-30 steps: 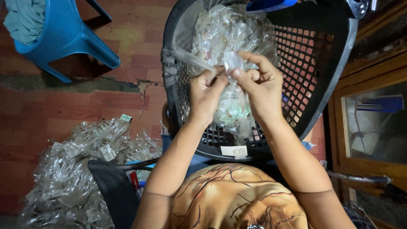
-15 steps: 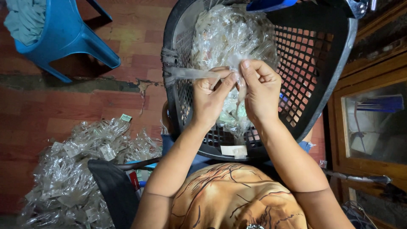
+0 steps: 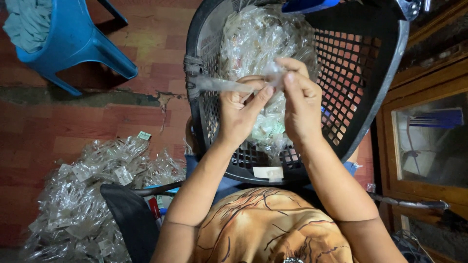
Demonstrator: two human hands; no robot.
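Both hands are up over the black plastic basket, which sits tipped on the person's lap with its latticed wall rising on the right and its near rim at the knees. The left hand is closed around a long, narrow clear plastic packet, thumb pressed up along it, and the packet sticks out to the left until its far end reaches the basket's left rim. The right hand pinches the other end of that same packet between thumb and fingertips, fingers curled tight, so the two hands meet almost knuckle to knuckle above the middle of the basket. Behind and below them the basket is filled with a heap of crumpled clear packets, piled highest toward the far rim; a small white label is stuck on the near rim. A blue thing pokes over the far rim, too cut off to tell what it is. On the red tiled floor to the left lies a second, larger pile of clear packets with little paper tags among them, near the lower left corner of the floor in view. A blue plastic chair stands at the far left with a pale cloth on its seat. A wooden cabinet with a glass door stands just beside the basket on the right.
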